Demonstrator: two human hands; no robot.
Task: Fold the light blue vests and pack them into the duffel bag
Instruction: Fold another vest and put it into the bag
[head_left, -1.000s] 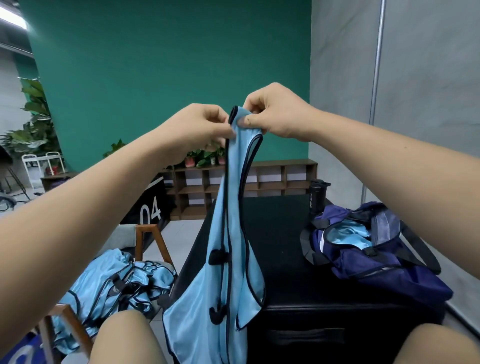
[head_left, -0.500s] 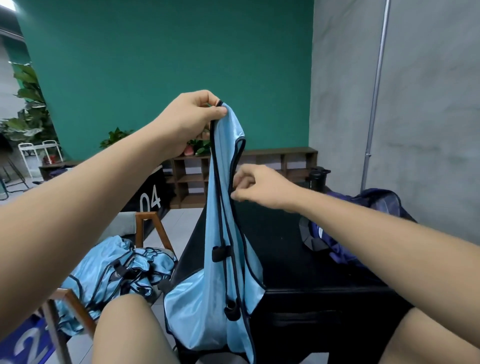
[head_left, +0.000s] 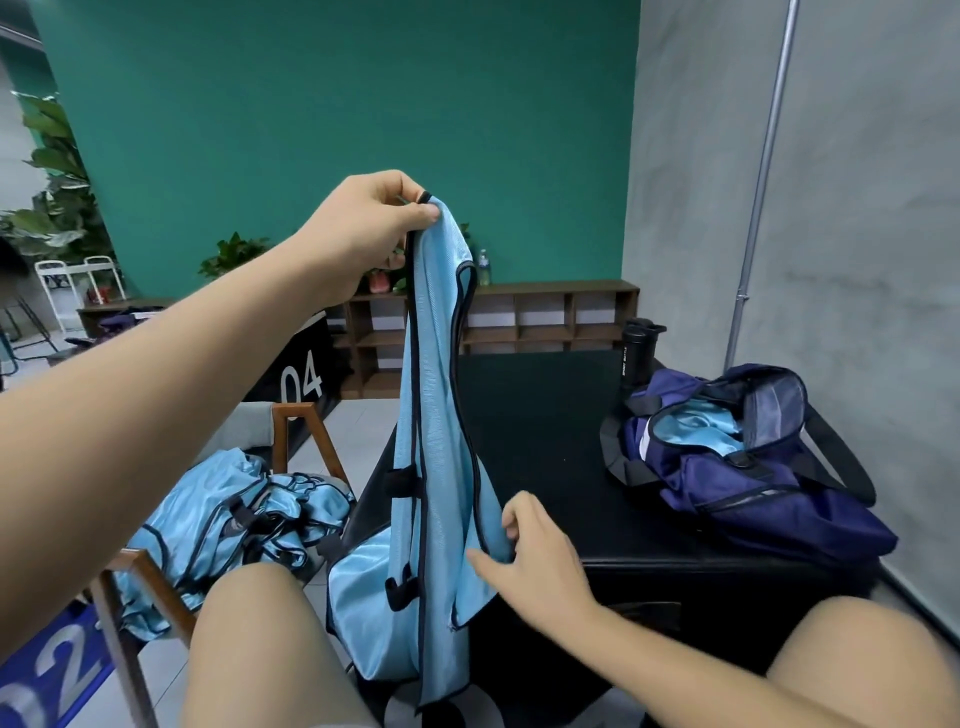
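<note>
Hanging vest (head_left: 436, 415): light blue with dark trim, it hangs long and thin in the air in front of the desk's near left corner. Its low end drops down between the knees.
left grip (head_left: 363, 228): up high, with thumb and fingers pinched tight on the top of the vest.
right grip (head_left: 535, 561): low down, pinching the vest's right edge. Some fingertips are behind the cloth and hard to see.
duffel bag (head_left: 769, 514): dark blue and open, lying on the right side of the desk. Some light blue cloth shows inside, and the bag's walls hide the rest of it.
bottle (head_left: 636, 353): black, standing just behind the duffel bag, which hides its foot. The words on it are too small to read.
pile of vests (head_left: 234, 514): more light blue ones heaped on a wooden chair (head_left: 291, 431) at the left. The left arm and a knee cover part of it.
desk (head_left: 540, 415): black. The vest hides part of its left edge.
floor mark (head_left: 47, 675): blue with white numbers, cut off at the picture's edge.
far back: a brown shelf (head_left: 545, 312) against a green wall, and a black board (head_left: 301, 379) with "04".
</note>
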